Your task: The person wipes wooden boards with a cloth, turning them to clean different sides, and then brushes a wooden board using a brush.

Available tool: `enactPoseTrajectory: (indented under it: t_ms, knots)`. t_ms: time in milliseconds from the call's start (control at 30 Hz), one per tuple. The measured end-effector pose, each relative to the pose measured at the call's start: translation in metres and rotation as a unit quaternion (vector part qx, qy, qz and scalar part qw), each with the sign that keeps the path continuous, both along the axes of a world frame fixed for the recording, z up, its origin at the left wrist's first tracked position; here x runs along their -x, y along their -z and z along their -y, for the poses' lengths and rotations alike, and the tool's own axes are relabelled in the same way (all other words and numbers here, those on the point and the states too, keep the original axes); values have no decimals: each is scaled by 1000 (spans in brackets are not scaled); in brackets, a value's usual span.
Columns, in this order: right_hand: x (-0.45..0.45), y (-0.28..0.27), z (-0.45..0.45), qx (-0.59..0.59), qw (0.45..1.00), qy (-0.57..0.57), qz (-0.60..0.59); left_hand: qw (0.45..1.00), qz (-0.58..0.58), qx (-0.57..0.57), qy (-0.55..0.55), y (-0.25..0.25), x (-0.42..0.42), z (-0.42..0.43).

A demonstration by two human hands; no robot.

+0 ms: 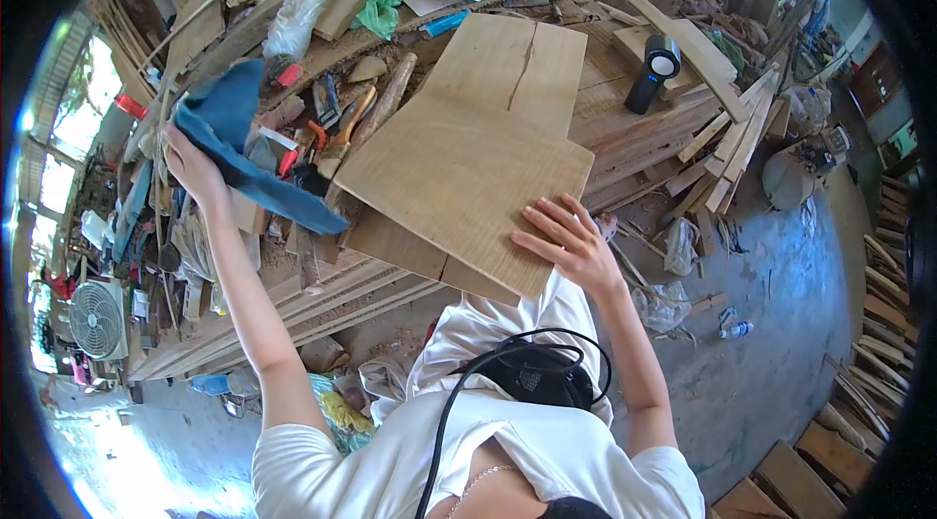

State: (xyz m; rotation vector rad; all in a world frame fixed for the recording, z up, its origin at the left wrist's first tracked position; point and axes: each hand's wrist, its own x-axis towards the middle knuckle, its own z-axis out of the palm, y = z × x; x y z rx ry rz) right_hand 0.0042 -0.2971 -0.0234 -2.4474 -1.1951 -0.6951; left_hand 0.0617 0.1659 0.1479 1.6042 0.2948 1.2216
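Shirt (361,460), then board (454,192) under right hand (576,248)

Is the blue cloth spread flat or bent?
Bent: the blue cloth is held in the left hand, with two flaps pointing different ways.

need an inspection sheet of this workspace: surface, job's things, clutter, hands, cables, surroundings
Surface: wooden bench, partly covered by boards and tools.
Job's things: light wooden board; behind it a cracked board, seemingly running under it; blue cloth.
Clutter: green bag, clear bag, black device with a lit display, loose wood strips.
Hands: left hand grips the blue cloth; right hand rests on the light wooden board, fingers spread.
Cables: black cable over the person's white shirt, looping by a black pouch; none seen across the boards.
Surroundings: fan at left; bottle on the floor at right.
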Motion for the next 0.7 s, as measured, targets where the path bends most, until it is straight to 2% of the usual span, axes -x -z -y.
enactPoseTrajectory:
  t_ms: [33, 200, 267, 400, 467, 533, 600, 667, 700]
  knots:
    - [-3, -3, 4, 0, 1000, 4, -8, 999, 18, 24, 14, -2, 3, 2]
    - [-14, -2, 21, -40, 995, 90, -18, 975, 16, -222, -12, 5, -3, 36]
    - [-20, 0, 32, -45, 992, 116, 1, 982, 32, -188, -5, 11, -10, 60]
    - [-26, 18, 47, -63, 986, 151, -10, 976, 16, -217, 3, 17, -20, 96]
    - [-24, 18, 51, -64, 983, 168, -27, 959, 43, -279, -26, 25, -28, 110]
    - [-24, 10, 53, -88, 976, 194, -54, 957, 8, -288, -2, 35, -30, 131]
    - [-23, 5, 56, -107, 966, 218, -86, 936, -17, -352, 28, 65, -48, 139]
    - [-23, 3, 64, -122, 956, 239, -118, 881, -277, -343, 173, 92, -45, 156]
    - [-24, 1, 62, -150, 949, 246, -125, 849, -250, -409, 223, 124, -47, 155]
